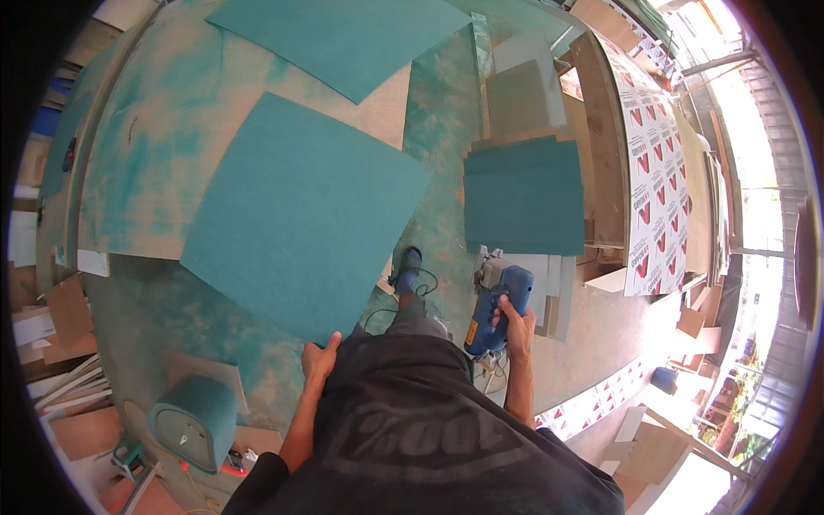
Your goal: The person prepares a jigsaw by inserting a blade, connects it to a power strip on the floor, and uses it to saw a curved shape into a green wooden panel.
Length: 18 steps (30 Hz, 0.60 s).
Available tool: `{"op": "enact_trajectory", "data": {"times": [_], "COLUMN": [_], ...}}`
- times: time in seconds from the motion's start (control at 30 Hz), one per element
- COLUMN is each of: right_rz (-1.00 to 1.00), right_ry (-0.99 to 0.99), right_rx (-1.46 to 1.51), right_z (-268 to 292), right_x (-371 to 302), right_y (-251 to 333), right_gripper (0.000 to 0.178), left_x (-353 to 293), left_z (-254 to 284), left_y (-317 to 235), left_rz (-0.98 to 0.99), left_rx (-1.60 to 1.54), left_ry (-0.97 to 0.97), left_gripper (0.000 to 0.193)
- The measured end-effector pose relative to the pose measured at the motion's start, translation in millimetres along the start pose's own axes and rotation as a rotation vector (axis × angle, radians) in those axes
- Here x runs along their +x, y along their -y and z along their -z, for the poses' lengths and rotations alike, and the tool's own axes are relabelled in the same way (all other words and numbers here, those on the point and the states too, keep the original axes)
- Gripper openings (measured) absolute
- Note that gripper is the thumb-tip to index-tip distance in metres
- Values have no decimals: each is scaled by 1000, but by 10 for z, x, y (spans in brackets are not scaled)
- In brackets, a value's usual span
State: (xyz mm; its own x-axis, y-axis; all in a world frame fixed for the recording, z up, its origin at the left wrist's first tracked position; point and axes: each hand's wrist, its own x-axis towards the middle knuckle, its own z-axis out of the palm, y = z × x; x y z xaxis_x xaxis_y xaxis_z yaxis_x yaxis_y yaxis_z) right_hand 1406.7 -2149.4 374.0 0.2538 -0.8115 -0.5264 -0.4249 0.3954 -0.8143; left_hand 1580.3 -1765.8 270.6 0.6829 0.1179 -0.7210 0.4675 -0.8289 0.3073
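My left hand [320,356] is at the near corner of a large square teal panel [300,210], thumb up by the edge and the other fingers closed, partly hidden. The panel lies tilted across a bigger board [146,163] stained with teal patches and hangs out past its near edge. In my right hand [515,328] is a blue jigsaw [506,292], gripped by its handle, its metal foot pointing away from me. It is held to the right of my legs, in front of a stack of smaller teal panels [524,197].
Another teal sheet [343,39] lies at the far end of the board. A teal rounded bin-like piece [196,421] stands at lower left. On the right is a boxy wooden structure with a printed white sheet [657,172]. A black cord [427,279] loops around my foot.
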Motion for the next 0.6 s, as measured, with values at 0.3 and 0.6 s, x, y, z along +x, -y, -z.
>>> {"op": "enact_trajectory", "data": {"times": [0.3,0.6], "right_rz": [68,88], "right_ry": [-62,106], "right_rx": [108,132], "right_z": [-445,-1074], "right_x": [-655,-781], "right_y": [766,1087], "right_gripper": [30,30], "left_x": [500,1683], "left_z": [827,531], "left_y": [-1142,-3123], "left_rz": [-534,-1315], "left_rx": [380,187], "left_ry": [-64,-400], "left_gripper": [56,61]}}
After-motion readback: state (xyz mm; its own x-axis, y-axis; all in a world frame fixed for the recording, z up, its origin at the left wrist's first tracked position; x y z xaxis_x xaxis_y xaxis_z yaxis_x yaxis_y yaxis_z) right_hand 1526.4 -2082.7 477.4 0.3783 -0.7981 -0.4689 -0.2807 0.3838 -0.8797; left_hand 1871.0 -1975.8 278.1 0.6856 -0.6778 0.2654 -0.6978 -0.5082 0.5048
